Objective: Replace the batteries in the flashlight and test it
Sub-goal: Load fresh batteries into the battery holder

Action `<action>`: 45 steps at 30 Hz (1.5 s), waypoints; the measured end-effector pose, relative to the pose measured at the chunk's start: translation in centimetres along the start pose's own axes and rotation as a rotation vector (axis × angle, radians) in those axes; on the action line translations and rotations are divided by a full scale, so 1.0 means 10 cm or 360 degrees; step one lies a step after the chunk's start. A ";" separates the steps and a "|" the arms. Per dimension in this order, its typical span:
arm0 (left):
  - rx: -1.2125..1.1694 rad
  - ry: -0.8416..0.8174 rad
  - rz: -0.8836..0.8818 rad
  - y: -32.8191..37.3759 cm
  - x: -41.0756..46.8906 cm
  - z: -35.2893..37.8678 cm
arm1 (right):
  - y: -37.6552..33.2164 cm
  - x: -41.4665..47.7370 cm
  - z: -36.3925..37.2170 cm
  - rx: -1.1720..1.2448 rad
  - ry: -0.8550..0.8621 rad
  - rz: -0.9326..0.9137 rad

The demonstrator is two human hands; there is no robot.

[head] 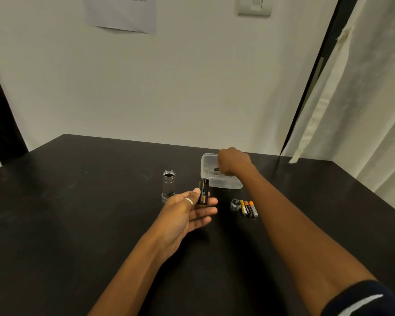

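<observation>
The silver flashlight body (pixel 168 184) stands upright on the black table, its open end up. My left hand (pixel 189 213), palm up, pinches the black battery holder (pixel 203 191) between thumb and fingers; a battery shows inside it. My right hand (pixel 233 161) reaches into the clear plastic box (pixel 209 166) and closes on a small dark battery (pixel 216 169). Three loose batteries (pixel 249 208) lie side by side on the table, with the flashlight's end cap (pixel 235 204) just left of them.
The black table (pixel 78 213) ends at a white wall at the back. A curtain (pixel 351 99) hangs at the right beside a dark frame. A paper sheet (pixel 121 13) and a wall switch (pixel 254 5) are on the wall.
</observation>
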State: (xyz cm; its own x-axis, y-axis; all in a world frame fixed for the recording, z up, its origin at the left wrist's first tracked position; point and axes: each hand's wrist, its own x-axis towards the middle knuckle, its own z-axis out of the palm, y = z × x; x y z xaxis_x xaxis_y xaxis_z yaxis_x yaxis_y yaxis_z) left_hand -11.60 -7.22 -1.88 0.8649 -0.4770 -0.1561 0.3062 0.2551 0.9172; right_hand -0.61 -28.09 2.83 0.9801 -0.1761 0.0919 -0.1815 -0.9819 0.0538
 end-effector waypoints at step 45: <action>0.0112 0.0042 0.0261 -0.09 0.01 0.04 | -0.38 -1.79 0.27 0.1307 0.0633 -0.0369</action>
State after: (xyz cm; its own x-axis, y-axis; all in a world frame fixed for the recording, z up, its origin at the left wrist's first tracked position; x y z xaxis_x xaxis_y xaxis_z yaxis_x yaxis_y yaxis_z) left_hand -11.98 -7.82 -2.53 0.9114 -0.4114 -0.0112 0.1326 0.2679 0.9543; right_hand -17.22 -21.42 -1.65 0.8574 -0.0826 0.5079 0.2770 -0.7577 -0.5908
